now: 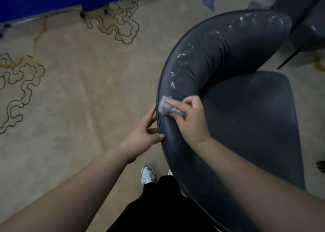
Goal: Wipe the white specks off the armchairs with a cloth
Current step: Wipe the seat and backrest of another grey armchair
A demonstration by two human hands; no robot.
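The armchair (pixel 228 108) is seen right of centre on patterned carpet (pixel 79 91), its rim steadied by the left hand (pixel 144 131), fingers straight. The cloth (pixel 167 107) is pressed to the padded back by the right hand (pixel 190 119), fingers curled round it. Specks (pixel 182 54) are strung along the back's curve, up and right of the cloth, so the right hand is judged nearer.

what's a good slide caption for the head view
Right hand presses a grey cloth on the dark armchair backrest, left hand steadying its edge; white specks remain ahead.
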